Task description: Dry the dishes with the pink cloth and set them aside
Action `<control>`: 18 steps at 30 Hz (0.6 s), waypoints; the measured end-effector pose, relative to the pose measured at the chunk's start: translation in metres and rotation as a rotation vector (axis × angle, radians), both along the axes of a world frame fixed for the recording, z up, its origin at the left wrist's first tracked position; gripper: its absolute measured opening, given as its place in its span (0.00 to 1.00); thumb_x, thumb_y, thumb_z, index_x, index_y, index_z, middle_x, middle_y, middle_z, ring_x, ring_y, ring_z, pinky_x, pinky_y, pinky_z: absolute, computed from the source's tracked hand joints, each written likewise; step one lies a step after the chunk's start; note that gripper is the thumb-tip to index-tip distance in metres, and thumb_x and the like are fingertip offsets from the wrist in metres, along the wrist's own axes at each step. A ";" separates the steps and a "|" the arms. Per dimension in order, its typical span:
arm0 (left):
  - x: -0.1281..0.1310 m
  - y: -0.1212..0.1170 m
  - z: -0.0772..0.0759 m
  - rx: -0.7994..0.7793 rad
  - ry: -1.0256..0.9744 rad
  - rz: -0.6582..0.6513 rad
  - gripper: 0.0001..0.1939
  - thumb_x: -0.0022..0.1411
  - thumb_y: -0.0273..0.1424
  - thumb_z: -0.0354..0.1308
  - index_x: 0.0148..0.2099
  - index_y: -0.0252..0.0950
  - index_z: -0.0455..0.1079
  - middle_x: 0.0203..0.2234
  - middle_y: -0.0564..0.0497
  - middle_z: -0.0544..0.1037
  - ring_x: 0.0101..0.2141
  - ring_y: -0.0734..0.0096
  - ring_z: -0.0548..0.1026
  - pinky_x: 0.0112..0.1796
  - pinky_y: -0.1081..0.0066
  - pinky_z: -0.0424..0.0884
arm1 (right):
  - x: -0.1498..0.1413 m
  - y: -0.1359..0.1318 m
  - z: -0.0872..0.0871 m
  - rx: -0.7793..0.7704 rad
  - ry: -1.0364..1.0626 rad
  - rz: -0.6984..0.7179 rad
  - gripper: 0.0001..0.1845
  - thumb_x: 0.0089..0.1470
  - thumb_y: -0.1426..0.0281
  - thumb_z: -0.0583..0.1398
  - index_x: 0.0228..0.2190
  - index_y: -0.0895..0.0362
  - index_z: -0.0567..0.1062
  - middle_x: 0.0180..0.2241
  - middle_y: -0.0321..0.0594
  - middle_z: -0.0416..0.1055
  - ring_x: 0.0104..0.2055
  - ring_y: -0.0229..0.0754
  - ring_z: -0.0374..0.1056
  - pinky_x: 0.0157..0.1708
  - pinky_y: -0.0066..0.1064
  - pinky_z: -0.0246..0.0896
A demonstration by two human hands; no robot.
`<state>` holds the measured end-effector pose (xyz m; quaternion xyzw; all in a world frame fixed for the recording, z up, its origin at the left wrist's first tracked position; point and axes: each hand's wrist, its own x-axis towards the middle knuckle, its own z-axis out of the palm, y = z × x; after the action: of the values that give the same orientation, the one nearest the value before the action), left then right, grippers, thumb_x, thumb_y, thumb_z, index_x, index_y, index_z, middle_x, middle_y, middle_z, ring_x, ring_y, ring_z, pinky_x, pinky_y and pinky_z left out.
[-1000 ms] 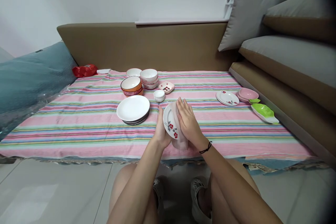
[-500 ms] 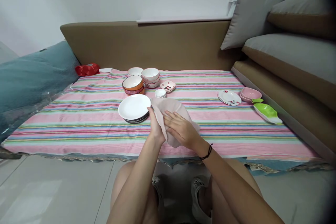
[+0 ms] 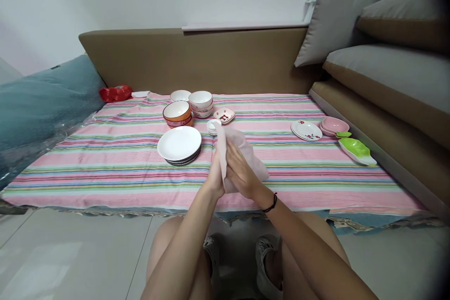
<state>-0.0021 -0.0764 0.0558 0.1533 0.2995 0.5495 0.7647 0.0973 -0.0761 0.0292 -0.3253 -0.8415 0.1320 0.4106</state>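
Between my two palms, above the front middle of the striped cover, is a pale pink cloth [image 3: 251, 152]. My left hand [image 3: 215, 176] supports it from the left, its fingers mostly hidden behind the fabric. Pressed against the cloth from the right is my right hand [image 3: 241, 171], fingers straight and close together. Whether anything lies inside the folds is hidden. Left of my hands sits a stack of white plates [image 3: 180, 143]. Just beyond the cloth's top edge are small white dishes [image 3: 213, 126].
Stacked orange bowls [image 3: 177, 112], white bowls [image 3: 201, 100] and a patterned pink dish [image 3: 224, 115] stand farther back. On the right lie flowered plates [image 3: 305, 130], pink bowls [image 3: 335, 125] and a green leaf-shaped dish [image 3: 357, 150]. Cushions [image 3: 390, 65] border the right side.
My hands have drawn together and turned more upright, folding the cloth narrower between the palms. My left hand has shifted right, away from the plate stack. The dishes have stayed put.
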 end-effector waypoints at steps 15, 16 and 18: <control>0.011 0.000 -0.002 0.126 0.114 0.014 0.26 0.67 0.46 0.42 0.58 0.39 0.66 0.60 0.53 0.65 0.63 0.67 0.56 0.62 0.66 0.49 | 0.004 0.011 -0.017 -0.052 0.099 -0.079 0.30 0.64 0.69 0.43 0.65 0.50 0.42 0.67 0.35 0.34 0.69 0.44 0.27 0.66 0.53 0.34; 0.009 0.001 -0.001 0.110 0.114 0.043 0.25 0.67 0.45 0.43 0.58 0.39 0.66 0.59 0.53 0.66 0.62 0.67 0.57 0.62 0.66 0.50 | 0.003 0.008 -0.013 -0.049 0.090 -0.043 0.29 0.64 0.68 0.44 0.65 0.50 0.44 0.67 0.36 0.37 0.69 0.44 0.28 0.66 0.52 0.35; 0.005 0.003 0.003 0.059 0.084 0.063 0.23 0.66 0.44 0.45 0.57 0.38 0.67 0.56 0.51 0.70 0.61 0.65 0.60 0.62 0.64 0.53 | 0.003 0.003 -0.005 -0.036 0.079 0.023 0.27 0.64 0.68 0.44 0.63 0.52 0.50 0.66 0.38 0.42 0.69 0.44 0.33 0.66 0.51 0.37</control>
<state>0.0026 -0.0737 0.0586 0.1891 0.3197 0.5750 0.7290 0.0999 -0.0735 0.0245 -0.3173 -0.8260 0.1644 0.4360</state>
